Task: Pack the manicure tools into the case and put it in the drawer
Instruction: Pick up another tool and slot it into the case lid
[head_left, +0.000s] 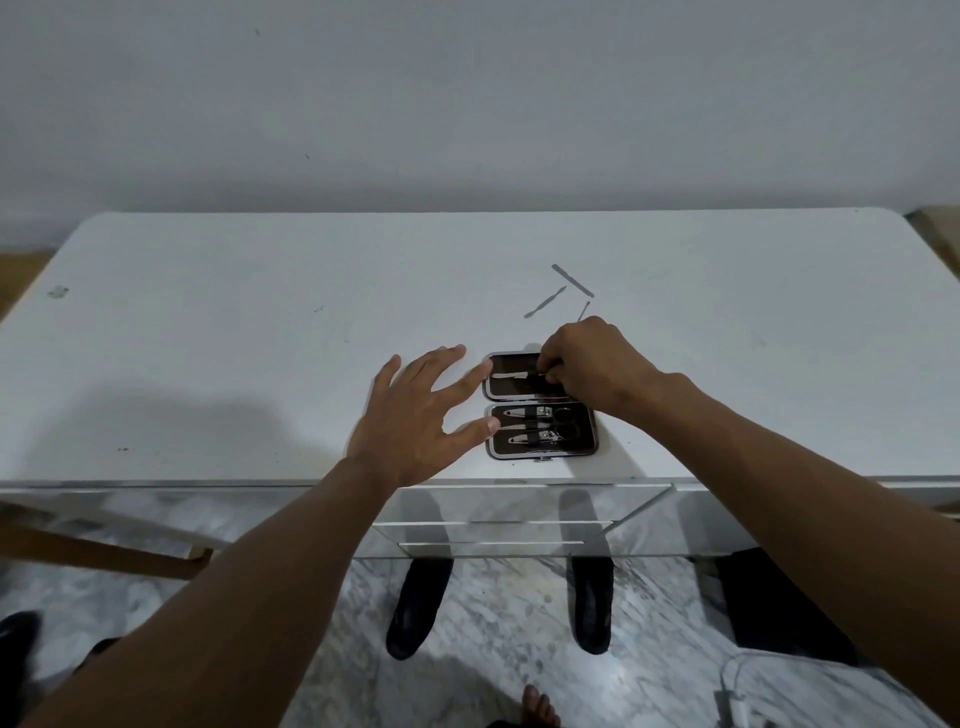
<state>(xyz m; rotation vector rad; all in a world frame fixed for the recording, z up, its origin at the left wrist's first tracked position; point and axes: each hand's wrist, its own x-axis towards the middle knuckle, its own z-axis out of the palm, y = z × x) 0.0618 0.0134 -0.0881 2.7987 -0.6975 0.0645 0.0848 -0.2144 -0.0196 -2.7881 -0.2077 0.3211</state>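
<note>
A dark brown manicure case (586, 451) lies open flat near the table's front edge. Its near half holds two nail clippers and scissors under an elastic strap. In the far half lies a slim metal tool (511, 374); my right hand (592, 364) pinches its right end with fingertips closed. My left hand (423, 415) has spread fingers, with fingertips touching the case's left edge. Two thin metal tools (571, 280) (544, 302) lie loose on the table beyond the case. A third small tool (583, 310) peeks out behind my right hand.
The white table (260, 364) stands against a pale wall. Mirrored drawer fronts (493, 530) sit below its front edge. On the marble floor are dark shoes (418, 605), a bare foot (540, 709), and a white cable (732, 696) at lower right.
</note>
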